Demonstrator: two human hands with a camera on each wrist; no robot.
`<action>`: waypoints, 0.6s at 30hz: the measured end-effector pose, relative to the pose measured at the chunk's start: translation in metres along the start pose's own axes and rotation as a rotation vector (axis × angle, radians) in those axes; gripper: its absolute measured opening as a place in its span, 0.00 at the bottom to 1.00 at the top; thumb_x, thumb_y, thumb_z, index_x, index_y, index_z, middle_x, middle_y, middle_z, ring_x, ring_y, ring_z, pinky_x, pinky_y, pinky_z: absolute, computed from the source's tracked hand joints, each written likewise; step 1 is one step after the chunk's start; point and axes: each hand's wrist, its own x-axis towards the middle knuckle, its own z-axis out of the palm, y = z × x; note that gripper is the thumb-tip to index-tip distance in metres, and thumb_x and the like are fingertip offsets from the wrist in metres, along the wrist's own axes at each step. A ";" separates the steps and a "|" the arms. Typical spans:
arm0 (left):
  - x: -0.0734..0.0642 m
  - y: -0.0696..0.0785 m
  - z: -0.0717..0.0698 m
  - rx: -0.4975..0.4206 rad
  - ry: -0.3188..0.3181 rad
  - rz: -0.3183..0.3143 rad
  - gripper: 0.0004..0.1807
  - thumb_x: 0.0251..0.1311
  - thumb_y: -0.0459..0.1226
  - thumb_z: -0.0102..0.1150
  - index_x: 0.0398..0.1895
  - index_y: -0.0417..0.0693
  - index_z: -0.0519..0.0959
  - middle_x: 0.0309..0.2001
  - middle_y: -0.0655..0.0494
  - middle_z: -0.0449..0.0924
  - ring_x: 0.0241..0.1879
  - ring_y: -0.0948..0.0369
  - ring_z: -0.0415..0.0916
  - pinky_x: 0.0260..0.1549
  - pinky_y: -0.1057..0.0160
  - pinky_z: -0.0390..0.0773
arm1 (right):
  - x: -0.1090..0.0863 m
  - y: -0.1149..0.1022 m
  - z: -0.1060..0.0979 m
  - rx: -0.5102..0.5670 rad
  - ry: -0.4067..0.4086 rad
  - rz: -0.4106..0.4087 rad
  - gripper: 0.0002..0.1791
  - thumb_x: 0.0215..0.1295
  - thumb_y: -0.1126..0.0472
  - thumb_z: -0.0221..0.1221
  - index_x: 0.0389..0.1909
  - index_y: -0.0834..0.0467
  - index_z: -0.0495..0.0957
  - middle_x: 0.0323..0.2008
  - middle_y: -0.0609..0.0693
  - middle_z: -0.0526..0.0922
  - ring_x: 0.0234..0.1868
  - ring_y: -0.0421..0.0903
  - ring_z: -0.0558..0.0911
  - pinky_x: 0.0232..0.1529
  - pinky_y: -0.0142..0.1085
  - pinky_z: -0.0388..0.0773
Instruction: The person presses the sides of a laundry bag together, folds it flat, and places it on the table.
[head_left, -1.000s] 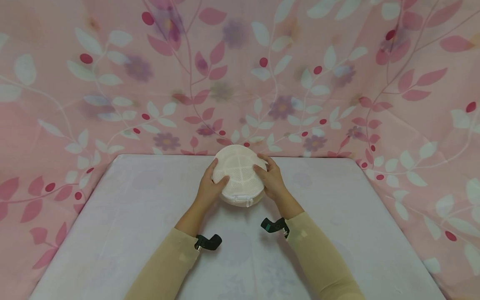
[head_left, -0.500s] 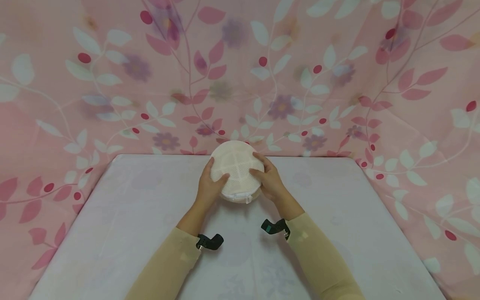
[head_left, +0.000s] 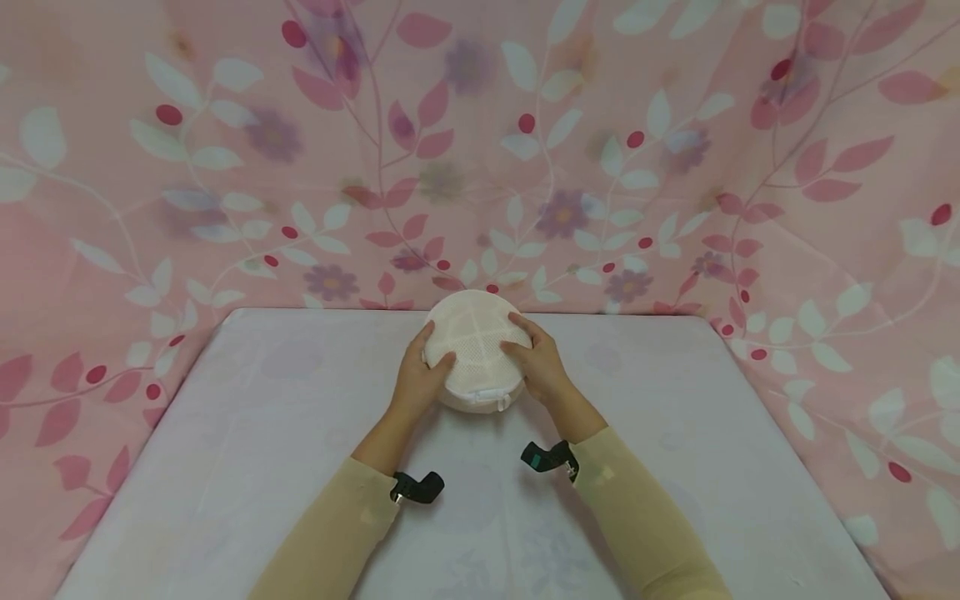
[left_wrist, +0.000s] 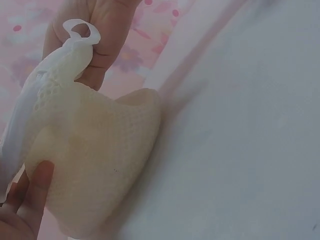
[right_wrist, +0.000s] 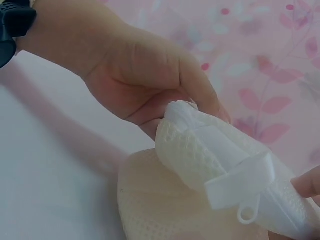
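A round cream mesh laundry bag [head_left: 477, 342] with a white zip along its near edge is held over the far middle of the table, tilted towards me. My left hand [head_left: 417, 377] grips its left side, thumb on top. On the opposite side my right hand [head_left: 543, 363] holds it likewise, thumb across the upper face. The white zip pull [right_wrist: 240, 185] and its small ring show in the right wrist view. Left fingers [left_wrist: 39, 192] press the bag's side in the left wrist view. A softer lower part of the bag bulges beneath; whether it touches the table cannot be told.
A pale cloth covers the table [head_left: 262, 433]. Its back edge meets a pink curtain [head_left: 480, 150] printed with leaves, which also runs down both sides. Each wrist wears a black camera band [head_left: 418, 487] at the sleeve cuff.
The bag rises slightly and shifts a little left, then comes back down with its top face tipped differently. Both hands keep their grip and move only slightly.
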 end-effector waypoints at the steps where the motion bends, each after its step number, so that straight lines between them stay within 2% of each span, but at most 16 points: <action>1: 0.000 -0.001 0.000 -0.005 -0.006 0.000 0.40 0.67 0.40 0.62 0.78 0.46 0.56 0.77 0.45 0.52 0.77 0.49 0.48 0.74 0.50 0.48 | 0.000 0.000 -0.001 -0.007 0.005 0.009 0.36 0.66 0.75 0.59 0.74 0.56 0.63 0.78 0.53 0.53 0.73 0.53 0.62 0.66 0.45 0.69; 9: 0.001 -0.003 -0.001 -0.017 -0.045 0.029 0.40 0.66 0.39 0.63 0.77 0.42 0.56 0.77 0.42 0.53 0.77 0.47 0.48 0.73 0.48 0.50 | 0.000 -0.002 -0.005 -0.069 0.022 0.027 0.36 0.65 0.75 0.60 0.74 0.57 0.64 0.77 0.54 0.54 0.73 0.54 0.61 0.67 0.46 0.67; 14: 0.001 -0.004 -0.002 -0.014 -0.067 0.001 0.40 0.66 0.40 0.64 0.77 0.43 0.57 0.77 0.43 0.54 0.77 0.48 0.49 0.73 0.48 0.51 | -0.001 -0.001 -0.006 -0.068 0.009 0.049 0.36 0.66 0.75 0.59 0.74 0.57 0.64 0.77 0.55 0.55 0.71 0.55 0.63 0.66 0.47 0.69; 18: 0.002 -0.005 -0.003 0.018 -0.061 -0.019 0.40 0.65 0.41 0.64 0.77 0.44 0.58 0.76 0.43 0.56 0.76 0.49 0.50 0.73 0.48 0.51 | -0.002 -0.002 -0.005 -0.078 0.016 0.075 0.35 0.66 0.74 0.60 0.73 0.56 0.64 0.77 0.55 0.55 0.70 0.55 0.65 0.64 0.47 0.71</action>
